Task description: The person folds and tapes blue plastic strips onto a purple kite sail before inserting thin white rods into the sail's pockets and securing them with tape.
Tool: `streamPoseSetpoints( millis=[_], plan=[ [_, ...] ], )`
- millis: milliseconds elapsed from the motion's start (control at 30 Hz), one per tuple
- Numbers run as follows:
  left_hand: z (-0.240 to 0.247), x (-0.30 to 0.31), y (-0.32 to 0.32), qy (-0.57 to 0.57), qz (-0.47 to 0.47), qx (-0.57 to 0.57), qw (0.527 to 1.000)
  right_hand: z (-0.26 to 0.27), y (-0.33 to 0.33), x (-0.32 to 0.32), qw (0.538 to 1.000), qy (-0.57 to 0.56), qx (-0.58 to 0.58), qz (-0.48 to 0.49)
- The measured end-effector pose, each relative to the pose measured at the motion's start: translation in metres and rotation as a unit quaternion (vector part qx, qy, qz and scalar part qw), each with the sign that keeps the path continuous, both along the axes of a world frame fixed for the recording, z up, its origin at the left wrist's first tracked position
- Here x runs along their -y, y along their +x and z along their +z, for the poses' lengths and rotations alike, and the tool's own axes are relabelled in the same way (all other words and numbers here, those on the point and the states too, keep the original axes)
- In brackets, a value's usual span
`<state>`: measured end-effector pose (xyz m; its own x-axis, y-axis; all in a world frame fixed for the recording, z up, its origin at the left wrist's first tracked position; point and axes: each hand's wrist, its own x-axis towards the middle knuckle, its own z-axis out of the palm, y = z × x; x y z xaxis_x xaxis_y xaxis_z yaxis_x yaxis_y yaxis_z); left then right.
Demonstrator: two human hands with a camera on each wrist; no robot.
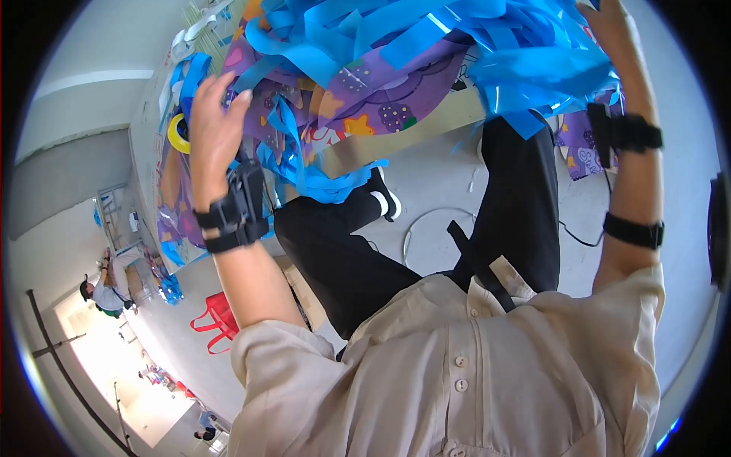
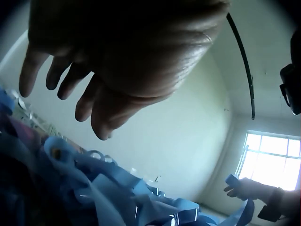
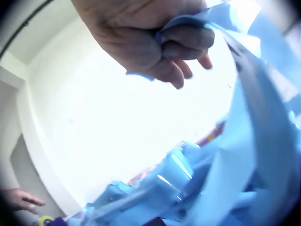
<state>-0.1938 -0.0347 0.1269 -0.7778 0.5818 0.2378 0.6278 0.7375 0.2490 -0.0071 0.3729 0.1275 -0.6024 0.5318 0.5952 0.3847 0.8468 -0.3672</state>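
Blue plastic strips (image 1: 365, 27) lie in a tangled heap over purple printed sheets (image 1: 396, 91). My left hand (image 1: 213, 126) hangs above the heap's left side, its fingers loosely spread and nothing in them; its palm (image 2: 136, 61) shows in the left wrist view. At the far right, my right hand (image 1: 609, 27) is raised, and in the right wrist view that hand (image 3: 155, 42) pinches the end of a blue strip (image 3: 263, 103) between thumb and curled fingers. The strip hangs down toward the heap.
A yellow tape roll (image 1: 179, 134) is beside my left hand. On the floor at the left lies a red bag (image 1: 218, 320), with a cable (image 1: 415, 225) between my legs. Another person (image 1: 110, 293) is in the far left background. A window (image 2: 270, 157) lets in light.
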Motion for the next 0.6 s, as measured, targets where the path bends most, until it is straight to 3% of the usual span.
streamPoseSetpoints(
  millis=[33, 100, 133, 167, 200, 233, 300, 367, 433, 500, 600],
  plan=[
    [0.014, 0.005, 0.018, 0.033, 0.026, 0.019, 0.999, 0.023, 0.009, 0.028, 0.992, -0.077, 0.096, -0.023],
    [0.032, 0.007, 0.058, 0.093, 0.066, 0.204, 0.972, -0.062, 0.021, -0.049, 0.939, -0.198, 0.166, 0.225],
    [0.031, 0.003, 0.082, 0.145, 0.04, 0.242, 0.959, -0.033, 0.029, 0.017, 0.879, -0.323, 0.172, 0.305],
    [0.027, -0.005, 0.105, 0.196, 0.013, 0.279, 0.94, 0.002, 0.037, 0.075, 0.792, -0.488, 0.257, 0.26],
    [0.016, -0.008, 0.122, 0.217, 0.016, 0.321, 0.922, -0.019, 0.045, 0.101, 0.718, -0.564, 0.176, 0.367],
    [0.0, -0.01, 0.138, 0.238, 0.019, 0.362, 0.901, -0.032, 0.045, 0.129, 0.686, -0.592, 0.198, 0.373],
    [-0.03, -0.021, 0.164, 0.267, 0.067, 0.397, 0.875, -0.06, 0.046, 0.18, 0.543, -0.747, 0.18, 0.34],
    [-0.053, -0.025, 0.186, 0.362, 0.114, 0.459, 0.803, -0.077, 0.049, 0.215, 0.448, -0.838, 0.126, 0.286],
    [-0.065, -0.032, 0.201, 0.453, 0.119, 0.431, 0.771, -0.079, 0.052, 0.235, 0.435, -0.844, 0.118, 0.29],
    [-0.065, -0.033, 0.201, 0.474, 0.123, 0.417, 0.766, -0.079, 0.055, 0.246, 0.425, -0.849, 0.111, 0.292],
    [-0.07, -0.026, 0.191, 0.369, 0.07, 0.377, 0.847, -0.086, 0.058, 0.254, 0.395, -0.855, 0.152, 0.299]
  ],
)
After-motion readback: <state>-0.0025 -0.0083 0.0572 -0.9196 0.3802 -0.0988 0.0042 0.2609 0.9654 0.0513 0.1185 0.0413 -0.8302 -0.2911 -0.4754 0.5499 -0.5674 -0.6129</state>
